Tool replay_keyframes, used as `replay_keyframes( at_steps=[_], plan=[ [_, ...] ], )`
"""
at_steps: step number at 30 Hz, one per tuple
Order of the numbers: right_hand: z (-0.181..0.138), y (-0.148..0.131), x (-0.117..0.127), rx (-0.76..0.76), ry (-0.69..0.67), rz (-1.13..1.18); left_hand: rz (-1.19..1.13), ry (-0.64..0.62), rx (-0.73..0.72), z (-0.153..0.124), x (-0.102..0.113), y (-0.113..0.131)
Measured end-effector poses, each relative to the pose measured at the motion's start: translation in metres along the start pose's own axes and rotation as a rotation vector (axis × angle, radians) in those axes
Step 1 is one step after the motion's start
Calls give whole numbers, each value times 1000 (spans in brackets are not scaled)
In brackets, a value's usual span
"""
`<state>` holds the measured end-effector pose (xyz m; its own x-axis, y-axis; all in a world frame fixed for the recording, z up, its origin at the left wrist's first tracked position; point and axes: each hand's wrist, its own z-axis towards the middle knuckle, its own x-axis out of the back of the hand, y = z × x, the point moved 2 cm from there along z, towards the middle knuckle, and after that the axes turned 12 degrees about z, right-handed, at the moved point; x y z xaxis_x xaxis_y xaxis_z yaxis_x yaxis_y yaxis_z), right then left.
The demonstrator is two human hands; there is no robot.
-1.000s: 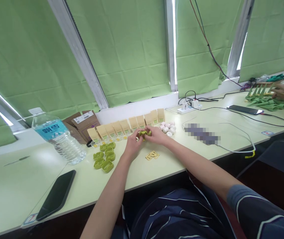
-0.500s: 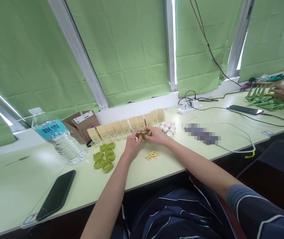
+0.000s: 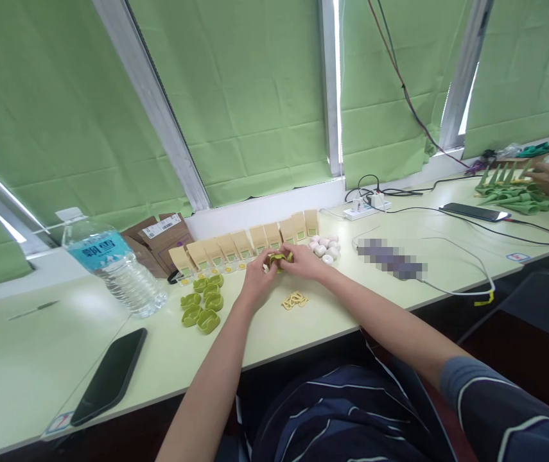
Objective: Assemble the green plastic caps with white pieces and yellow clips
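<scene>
Black in colour, a phone (image 3: 109,377) lies near the front edge of the table (image 3: 158,366), at far left. Yellow flat pieces (image 3: 295,300) form a small heap nearer than the hands; green moulded pieces (image 3: 208,321) sit grouped to their left. Left hand (image 3: 255,277) and right hand (image 3: 302,262) are close together, fingers gripping one green piece (image 3: 278,257) between them; its contact with the table cannot be determined. Rounded pale items (image 3: 323,249) lie right of the hands. Tan-topped packets (image 3: 240,245) stand in a row behind; green blinds (image 3: 259,96) hang beyond.

Soft daylight through green blinds (image 3: 255,96), bright window gaps (image 3: 338,83), glare on tabletop (image 3: 86,307), stretched edges
</scene>
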<state>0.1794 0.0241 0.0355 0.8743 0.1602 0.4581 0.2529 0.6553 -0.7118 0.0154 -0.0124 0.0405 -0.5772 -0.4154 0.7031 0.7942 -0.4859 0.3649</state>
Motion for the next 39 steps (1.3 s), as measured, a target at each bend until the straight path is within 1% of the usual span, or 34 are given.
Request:
replay_keyframes(
  at_steps=[6,9,16,19,27,33,36,39],
  plan=[
    [1,2,-1,19,-12,-3,-7,-2,13,0,-2,0],
    [1,3,-1,32,3,-7,-25,-10,21,0,-1,0],
    [3,4,4,-37,81,6,-45,-63,-62,-1,0,4],
    [3,5,5,-56,93,3,-43,-69,-69,-2,-2,5],
    [5,6,7,-71,90,-6,-12,-26,-38,0,-4,-2],
    [5,5,11,-99,108,-31,89,92,-28,1,-3,-5],
    [7,8,15,-130,125,-106,103,135,4,1,-1,-6],
    [8,14,22,-184,147,-246,86,138,15,1,-2,-7]
  ],
)
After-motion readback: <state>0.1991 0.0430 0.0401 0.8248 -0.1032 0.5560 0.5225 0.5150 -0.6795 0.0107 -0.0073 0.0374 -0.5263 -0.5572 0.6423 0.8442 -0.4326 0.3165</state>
